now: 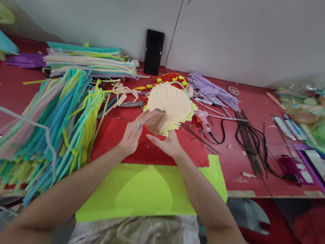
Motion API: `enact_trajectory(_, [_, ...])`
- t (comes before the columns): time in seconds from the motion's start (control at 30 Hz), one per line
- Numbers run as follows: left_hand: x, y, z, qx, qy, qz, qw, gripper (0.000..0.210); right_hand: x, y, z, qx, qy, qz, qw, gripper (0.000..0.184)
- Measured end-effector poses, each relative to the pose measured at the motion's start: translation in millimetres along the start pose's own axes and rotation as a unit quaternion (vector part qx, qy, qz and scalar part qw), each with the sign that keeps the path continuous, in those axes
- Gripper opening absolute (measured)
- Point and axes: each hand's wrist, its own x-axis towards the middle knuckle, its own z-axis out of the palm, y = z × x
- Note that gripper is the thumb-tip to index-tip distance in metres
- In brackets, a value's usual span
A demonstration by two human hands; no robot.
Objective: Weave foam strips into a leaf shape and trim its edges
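Note:
A round, ribbed cream piece [168, 99] with a ragged yellow fringe [190, 115] lies in front of me; it looks built from rows of chenille stems. Over its near left edge, my left hand [137, 131] stretches its fingers flat, touching or just above the surface. My right hand [169, 142] is at the near edge, thumb pointing left and apart from the fingers, which are partly hidden. Beneath both hands is a red sheet [112, 140]. A red and yellow fuzzy piece [169, 78] sits behind the disc, and pliers [131, 104] lie to its left.
Chenille stem bundles [66, 117] fill the left side; more [91, 60] lie behind. A phone [153, 53] leans on the wall. Rightward are purple stems [215, 90], a pink glue gun [204, 122], dark wires [250, 145] and a cable. A lime sheet [145, 189] overhangs the front edge.

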Motion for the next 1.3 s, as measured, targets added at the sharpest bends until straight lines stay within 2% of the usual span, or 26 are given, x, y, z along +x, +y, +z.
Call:
enact_trajectory(0.07, [-1,6,1.8,0.036,-0.039,0.017,0.998,0.062,0,-1,0,0.118,0.011,0.035,0.992,0.048])
enact_trajectory(0.13, [-1,10,2.1,0.058,-0.032,0.002,0.998,0.059,4,0,0,0.209,0.076,0.059,0.973,0.044])
enact_trajectory(0.23, [3,11,0.9,0.089,0.064,-0.033,0.993,0.044,10,4,-3,0.277,0.168,0.111,0.939,0.043])
enact_trajectory(0.3, [7,5,-2.0,0.082,0.145,-0.039,0.985,0.048,13,8,-7,0.297,0.173,0.144,0.928,0.046])
enact_trajectory(0.37, [12,-6,-6.7,0.009,0.181,-0.089,0.979,0.058,14,11,-12,0.311,0.161,0.164,0.922,0.048])
enact_trajectory(0.47, [16,-24,-13.4,-0.133,0.13,-0.237,0.954,0.052,13,14,-16,0.323,0.149,0.171,0.919,0.05])
enact_trajectory(0.57, [16,-31,-15.6,-0.169,0.096,-0.306,0.932,0.048,13,16,-15,0.327,0.145,0.164,0.919,0.048])
enact_trajectory(0.73, [15,-28,-15.9,-0.156,0.123,-0.316,0.928,0.047,16,19,-18,0.291,0.182,0.14,0.929,0.031])
enact_trajectory(0.83, [16,-28,-18.8,-0.176,0.126,-0.335,0.917,0.042,18,23,-25,0.258,0.182,0.132,0.94,0.03])
enact_trajectory(1.03, [18,-30,-22.7,-0.274,0.053,-0.407,0.87,0.051,20,27,-34,0.247,0.196,0.125,0.941,0.031])
enact_trajectory(1.17, [14,-31,-18.4,-0.258,0.036,-0.389,0.884,0.028,21,28,-38,0.24,0.206,0.137,0.939,0.033])
enact_trajectory(1.3, [11,-31,-12.9,-0.235,0.037,-0.373,0.897,0.034,20,27,-38,0.228,0.204,0.137,0.942,0.036])
